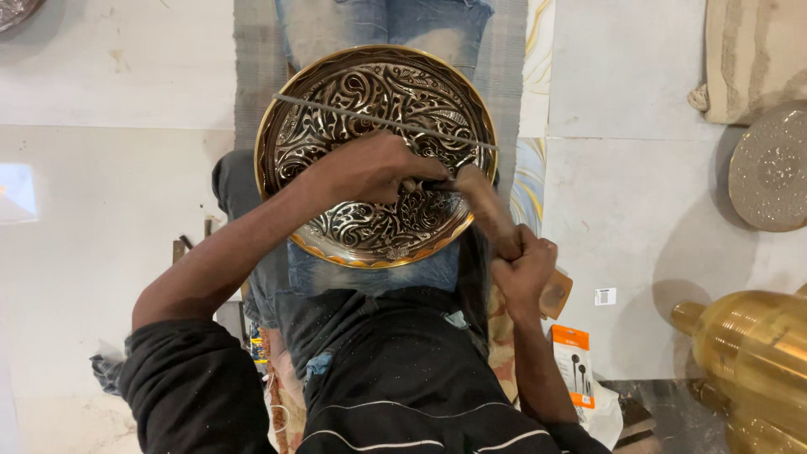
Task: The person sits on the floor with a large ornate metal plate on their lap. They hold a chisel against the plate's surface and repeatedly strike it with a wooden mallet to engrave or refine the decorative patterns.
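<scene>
A round engraved tray [376, 155] is lying across the person's lap in the upper middle of the frame, its gold rim tilting slightly toward the camera; dark scrollwork is covering its whole face. The left hand [370, 168] is resting on the tray's centre, its fingers curling together around a small chisel [424, 185] whose tip is touching the metal just right of the knuckles; the chisel is mostly hiding under the fingers, so its shape is hard to tell. The right hand [523, 269] is sitting just off the tray's lower right rim, its fingers clamping tight round the handle of a wooden mallet [487, 206]; the mallet's head is reaching up and left over the rim and meeting the chisel's end beside the left fingers. A thin rod [382, 122] is lying slantwise across the tray's upper half, well above both hands.

Around them, blue jeans [370, 25] are showing above and below the tray; a striped mat [252, 59] is running under the legs. At the right edge a flat dotted disc [769, 168] is leaning near a beige cushion [752, 55]; in the lower right corner a brass vessel [752, 353] is gleaming. An orange-and-white packet [573, 370] is lying on the floor beside the right forearm; the left forearm is crossing the tray's lower left rim and covering part of it.
</scene>
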{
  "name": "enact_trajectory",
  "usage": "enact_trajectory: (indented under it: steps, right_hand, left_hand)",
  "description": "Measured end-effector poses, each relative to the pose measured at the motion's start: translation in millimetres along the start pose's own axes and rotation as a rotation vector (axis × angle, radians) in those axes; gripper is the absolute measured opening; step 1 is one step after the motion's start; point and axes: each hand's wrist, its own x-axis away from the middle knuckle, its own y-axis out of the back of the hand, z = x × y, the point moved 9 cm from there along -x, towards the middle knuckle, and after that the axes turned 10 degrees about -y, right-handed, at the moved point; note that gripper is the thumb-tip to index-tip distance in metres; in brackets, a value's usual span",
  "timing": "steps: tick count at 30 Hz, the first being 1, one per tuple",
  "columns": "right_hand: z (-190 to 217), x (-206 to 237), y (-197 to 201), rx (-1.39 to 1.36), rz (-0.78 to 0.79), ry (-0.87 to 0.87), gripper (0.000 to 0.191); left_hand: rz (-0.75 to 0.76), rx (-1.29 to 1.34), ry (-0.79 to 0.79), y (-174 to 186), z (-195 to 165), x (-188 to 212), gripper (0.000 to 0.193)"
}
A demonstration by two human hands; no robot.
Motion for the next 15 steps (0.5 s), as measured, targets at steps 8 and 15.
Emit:
enact_trajectory:
  steps: [8, 15]
  right_hand:
    - [1.8, -12.1, 18.8, -0.338, 0.071, -0.109, 0.02]
    - [-1.3, -15.4, 16.2, -0.433, -0.053, -0.07, 0.022]
  left_hand:
    - [-0.064, -0.037, -0.027, 2.6, -2.6, 2.9, 0.069]
    - [-0.016, -0.025, 0.05, -1.8, 6.0, 5.5, 0.071]
